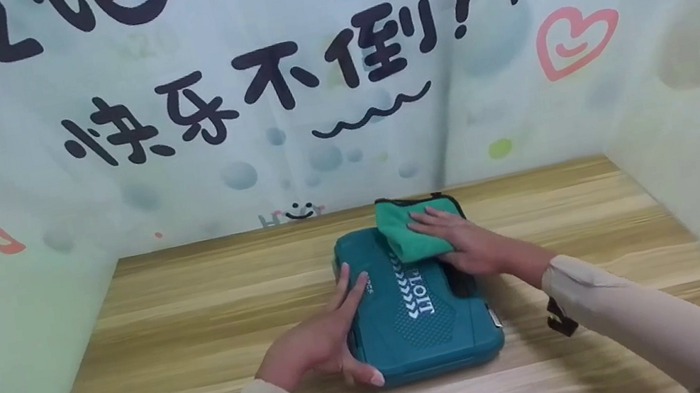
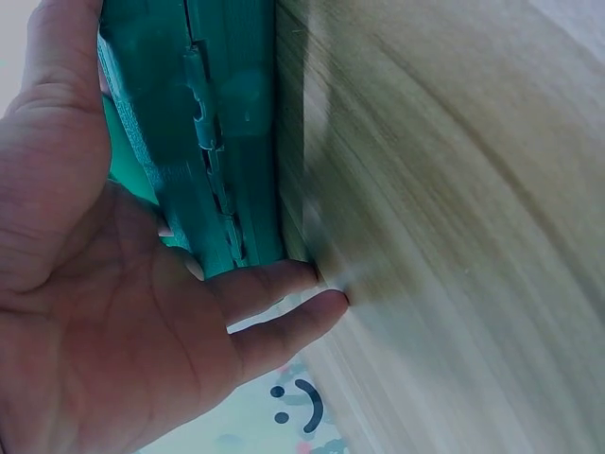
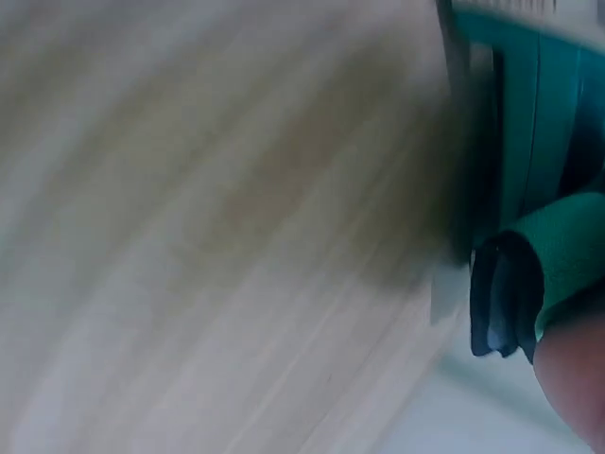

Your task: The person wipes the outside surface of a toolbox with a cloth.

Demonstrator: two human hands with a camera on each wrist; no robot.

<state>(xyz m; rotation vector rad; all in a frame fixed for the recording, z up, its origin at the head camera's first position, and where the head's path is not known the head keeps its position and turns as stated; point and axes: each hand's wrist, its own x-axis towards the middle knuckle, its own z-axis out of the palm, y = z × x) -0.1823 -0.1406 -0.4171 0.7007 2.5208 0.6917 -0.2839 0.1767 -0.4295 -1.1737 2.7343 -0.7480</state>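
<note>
A teal hard plastic case (image 1: 430, 326) with white lettering lies flat on the table. Against its left side rests my left hand (image 1: 315, 343), thumb at the near corner and fingers spread along the edge. The left wrist view shows the hinge side of the case (image 2: 222, 123) beside the palm and two fingers touching the tabletop. My right hand (image 1: 466, 241) presses a green cloth (image 1: 407, 233) with dark edging onto the case's far right part, its fingers stretched out. In the right wrist view, the folded cloth (image 3: 567, 251) hangs over the case's edge.
Wood-grain tabletop (image 1: 210, 300) surrounds the case. A printed fabric backdrop (image 1: 285, 157) with dark characters stands behind the table, and pale side panels (image 1: 697, 164) close it in at left and right. Small black devices (image 1: 562, 317) sit at both wrists.
</note>
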